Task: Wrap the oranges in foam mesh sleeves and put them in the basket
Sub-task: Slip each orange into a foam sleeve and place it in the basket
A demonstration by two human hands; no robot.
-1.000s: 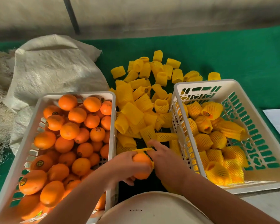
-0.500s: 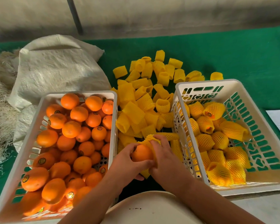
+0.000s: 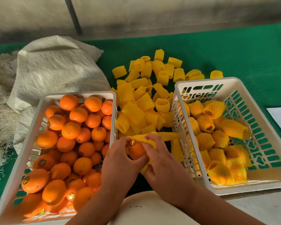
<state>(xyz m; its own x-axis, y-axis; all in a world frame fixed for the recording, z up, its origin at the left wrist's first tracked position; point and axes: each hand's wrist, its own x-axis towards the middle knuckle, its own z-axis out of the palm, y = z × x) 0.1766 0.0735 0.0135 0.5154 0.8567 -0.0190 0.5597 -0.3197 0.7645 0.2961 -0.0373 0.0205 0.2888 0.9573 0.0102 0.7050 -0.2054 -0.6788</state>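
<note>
Two hands at near centre, left hand (image 3: 120,158) gripping a round stickered orange (image 3: 136,151), right hand (image 3: 159,161) pinching a yellow foam mesh sleeve (image 3: 144,139) over it, between a white plastic basket of bare oranges (image 3: 31,143) left and a white plastic basket of wrapped oranges (image 3: 256,120) right.
</note>
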